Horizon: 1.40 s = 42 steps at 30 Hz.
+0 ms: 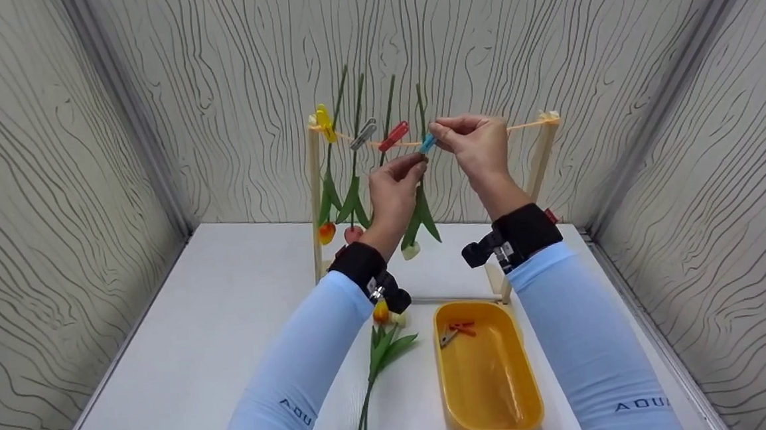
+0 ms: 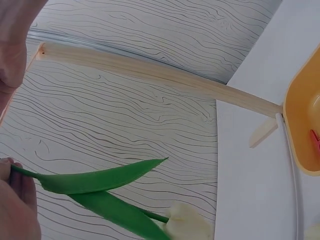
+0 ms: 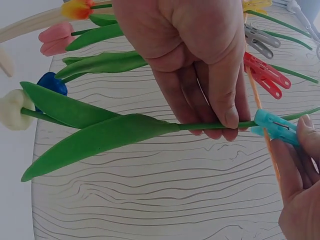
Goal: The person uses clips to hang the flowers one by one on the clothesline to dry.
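My left hand (image 1: 395,191) pinches the green stem of a white tulip (image 3: 15,110), which hangs head down beside the orange string (image 3: 273,162). Just above those fingers, my right hand (image 1: 478,146) pinches a light blue clothespin (image 3: 277,126) that sits over the string and the stem. To the left, a red clothespin (image 3: 267,75), a grey clothespin (image 1: 363,134) and a yellow clothespin (image 1: 325,123) hold more upside-down tulips on the string. Among those flowers are an orange tulip (image 1: 326,232), a pink tulip (image 3: 56,39) and a blue tulip (image 3: 52,85).
The string runs between two wooden posts (image 1: 542,155) on a white table (image 1: 241,283). A yellow tub (image 1: 490,394) at the front right holds a few clothespins (image 1: 456,331). Left of it lie an orange-yellow tulip (image 1: 380,311) and a white one. Patterned walls enclose the table.
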Available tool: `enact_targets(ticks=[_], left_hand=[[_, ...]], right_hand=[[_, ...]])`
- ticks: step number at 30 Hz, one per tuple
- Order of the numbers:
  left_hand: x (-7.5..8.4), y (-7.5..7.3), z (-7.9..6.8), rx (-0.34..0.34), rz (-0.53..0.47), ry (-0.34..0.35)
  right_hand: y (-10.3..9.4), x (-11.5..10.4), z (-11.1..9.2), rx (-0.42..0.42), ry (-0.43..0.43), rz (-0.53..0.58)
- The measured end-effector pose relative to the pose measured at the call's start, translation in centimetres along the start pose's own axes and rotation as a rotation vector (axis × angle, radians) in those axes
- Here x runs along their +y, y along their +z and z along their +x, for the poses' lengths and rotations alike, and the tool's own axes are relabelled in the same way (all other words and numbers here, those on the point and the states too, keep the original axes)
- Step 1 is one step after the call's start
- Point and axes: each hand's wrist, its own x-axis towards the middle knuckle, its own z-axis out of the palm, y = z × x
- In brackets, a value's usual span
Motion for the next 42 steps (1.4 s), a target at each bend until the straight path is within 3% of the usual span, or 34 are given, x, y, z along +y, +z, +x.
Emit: enact_targets(ticks=[12,20,26,36,42], left_hand=[[0.2,-0.3,-0.3,0.015,0.018,0.054],[0.6,0.4,-2.9,0.005,0.11,0.085],[0.8,0.4,-4.9,-0.054,0.23,0.174],[0.1,-1.8,-6.4,-0.155,0.436,0.344],[-0.2,-3.7,-7.3,-0.221,0.489,0.401]], right_hand=[[0.1,0.1,-0.6,-0.02,-0.026,-0.07],[-0.2,0.0,-1.0,-0.026,-0.015,-0.088],[-0.2,0.1,-1.1,-0.016,0.004,-0.112],[-0.3,0.1,-1.1,-0.012,0.023,-0.146],[-1.2,-0.1,-1.7,-0.008,-0.055,-0.176]])
